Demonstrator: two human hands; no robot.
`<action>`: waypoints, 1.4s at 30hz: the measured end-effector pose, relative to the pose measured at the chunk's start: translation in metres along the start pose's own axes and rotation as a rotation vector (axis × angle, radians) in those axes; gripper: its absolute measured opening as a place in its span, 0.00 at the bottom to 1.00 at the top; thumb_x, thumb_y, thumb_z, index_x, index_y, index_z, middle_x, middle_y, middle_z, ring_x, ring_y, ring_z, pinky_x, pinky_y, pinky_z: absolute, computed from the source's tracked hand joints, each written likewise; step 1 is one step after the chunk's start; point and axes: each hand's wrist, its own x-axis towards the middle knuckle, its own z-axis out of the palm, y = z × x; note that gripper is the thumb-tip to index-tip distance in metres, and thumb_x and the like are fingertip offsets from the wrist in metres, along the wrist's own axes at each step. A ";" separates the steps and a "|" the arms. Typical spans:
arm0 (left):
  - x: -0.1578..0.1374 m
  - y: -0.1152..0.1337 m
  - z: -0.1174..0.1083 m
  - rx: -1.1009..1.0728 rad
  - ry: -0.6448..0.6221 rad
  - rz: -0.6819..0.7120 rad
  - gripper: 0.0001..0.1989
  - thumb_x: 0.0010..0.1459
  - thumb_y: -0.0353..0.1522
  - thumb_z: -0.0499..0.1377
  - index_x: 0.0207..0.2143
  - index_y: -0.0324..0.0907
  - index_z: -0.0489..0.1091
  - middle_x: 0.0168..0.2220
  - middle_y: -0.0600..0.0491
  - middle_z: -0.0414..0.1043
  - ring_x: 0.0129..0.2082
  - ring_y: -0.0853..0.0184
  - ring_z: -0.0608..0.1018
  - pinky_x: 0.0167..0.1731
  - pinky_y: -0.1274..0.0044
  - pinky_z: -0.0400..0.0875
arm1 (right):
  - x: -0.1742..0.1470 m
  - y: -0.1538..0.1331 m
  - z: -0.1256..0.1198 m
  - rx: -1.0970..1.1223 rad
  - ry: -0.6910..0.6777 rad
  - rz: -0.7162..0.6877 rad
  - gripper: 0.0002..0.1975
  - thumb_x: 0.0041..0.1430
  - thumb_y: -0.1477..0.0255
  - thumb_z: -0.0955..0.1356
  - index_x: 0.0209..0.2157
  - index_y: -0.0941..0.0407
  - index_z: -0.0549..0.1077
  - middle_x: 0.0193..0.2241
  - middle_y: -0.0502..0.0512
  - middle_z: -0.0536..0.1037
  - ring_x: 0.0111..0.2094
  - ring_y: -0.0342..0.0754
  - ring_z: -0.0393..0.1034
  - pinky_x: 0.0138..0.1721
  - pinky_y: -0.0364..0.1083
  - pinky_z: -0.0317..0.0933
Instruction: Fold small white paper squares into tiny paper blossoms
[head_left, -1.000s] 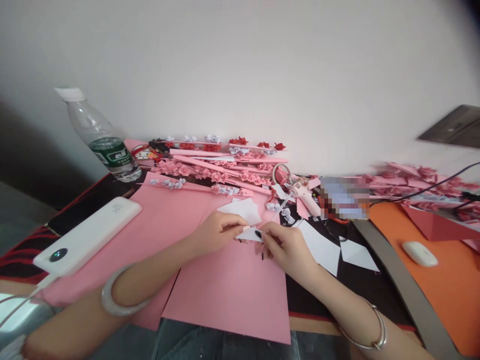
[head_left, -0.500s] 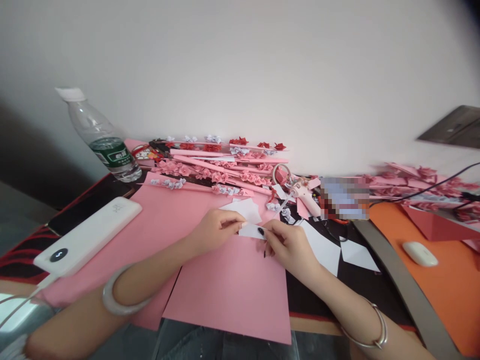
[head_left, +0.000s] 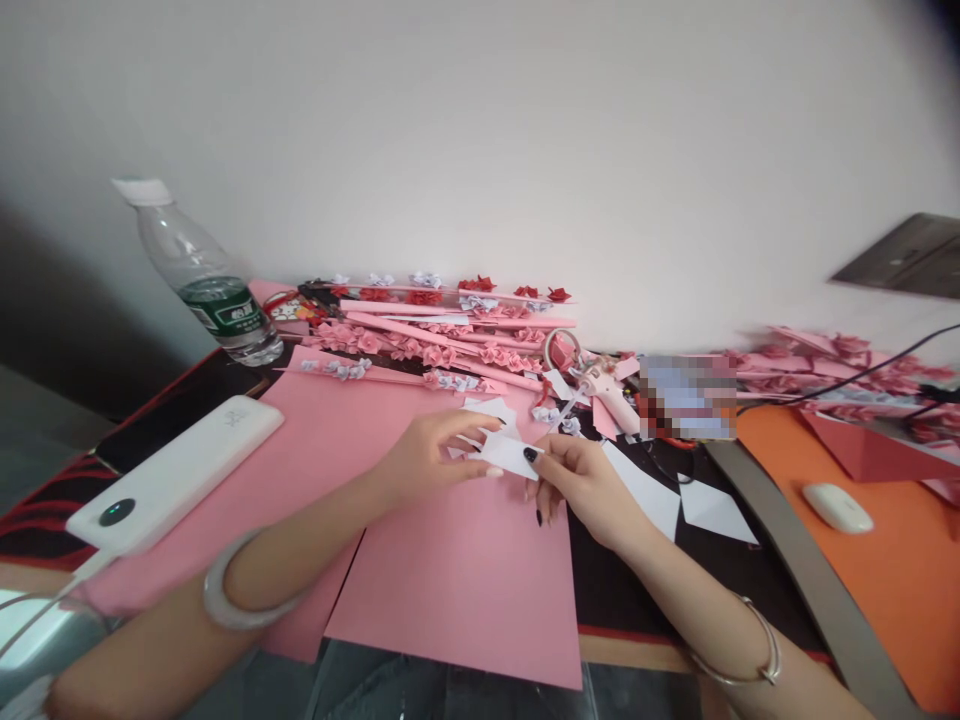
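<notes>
Inspector: Lifted since the earlier frame: the white paper slip (head_left: 508, 455) now sits clear of the pink sheet (head_left: 465, 570).

Clerk: Hands?

Inspector: Left hand (head_left: 431, 455) and right hand (head_left: 581, 478) both pinch it; folding continues. Paper flowers (head_left: 435, 335) lie beyond.

White paper slip (head_left: 508, 455) between both hands; black nail polish on right hand (head_left: 581, 480), pale nails on left hand (head_left: 427, 455). Large pink paper sheets (head_left: 457, 570) across the table's near middle. Paper flower sticks (head_left: 435, 335) at far edge: pink stems, pink, red and pale lilac blooms. Bottle (head_left: 206, 280): clear, white cap, green label. Power bank (head_left: 176, 470) white, dark round button. Table (head_left: 622, 590) black, red-trimmed. Orange mat (head_left: 900, 590) at right, white mouse (head_left: 838, 507). White paper pieces (head_left: 716, 508) on black.
</notes>
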 end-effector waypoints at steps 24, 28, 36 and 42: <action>0.000 0.001 0.006 -0.078 -0.029 -0.073 0.11 0.56 0.31 0.53 0.40 0.38 0.71 0.37 0.49 0.73 0.34 0.68 0.75 0.35 0.78 0.70 | 0.003 0.003 0.000 0.019 -0.031 -0.070 0.11 0.55 0.68 0.63 0.40 0.58 0.65 0.22 0.49 0.74 0.21 0.42 0.71 0.21 0.39 0.65; 0.002 0.001 0.007 -0.239 -0.046 -0.135 0.11 0.55 0.32 0.55 0.39 0.37 0.72 0.37 0.49 0.73 0.34 0.69 0.75 0.34 0.79 0.71 | 0.003 0.006 0.000 0.088 -0.001 -0.096 0.12 0.56 0.67 0.63 0.40 0.58 0.66 0.20 0.49 0.73 0.19 0.42 0.71 0.21 0.40 0.65; 0.000 -0.001 0.003 -0.604 -0.070 -0.276 0.09 0.51 0.30 0.60 0.36 0.38 0.75 0.33 0.50 0.75 0.32 0.68 0.76 0.36 0.74 0.72 | 0.002 0.004 -0.002 0.338 -0.026 -0.059 0.07 0.53 0.72 0.66 0.35 0.58 0.71 0.18 0.51 0.76 0.18 0.41 0.70 0.20 0.38 0.63; -0.001 -0.002 0.003 -0.724 -0.099 -0.314 0.08 0.48 0.29 0.61 0.33 0.38 0.76 0.33 0.49 0.75 0.32 0.68 0.76 0.38 0.73 0.72 | 0.001 -0.001 -0.001 0.427 -0.029 -0.025 0.07 0.49 0.76 0.66 0.32 0.59 0.73 0.19 0.54 0.78 0.19 0.41 0.71 0.22 0.38 0.64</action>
